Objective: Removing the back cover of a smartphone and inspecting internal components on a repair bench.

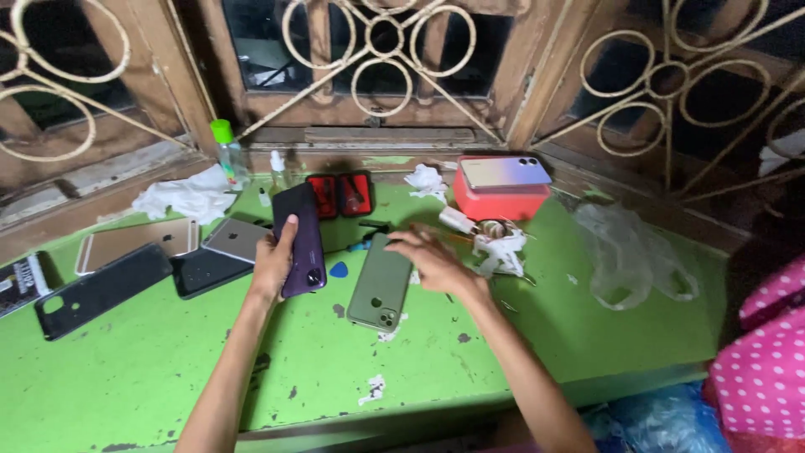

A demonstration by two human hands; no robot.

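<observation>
Phones and phone backs on bench [587, 335]: six — purple phone [299, 239], olive-green phone [380, 283], gold phone [134, 245], grey phone [236, 239], pastel phone [503, 173] atop red box [499, 204], black slab [208, 273]. Black case [101, 290]: one. Bottles: two — green-capped bottle [226, 153], small spray bottle [277, 170]. Blue pick [339, 270]: one. Clear plastic bag [629, 256]: one.

Dark purple phone [300, 240], back outward, camera end low, held upright just left of grey-green phone [381, 290] lying back-up.
</observation>
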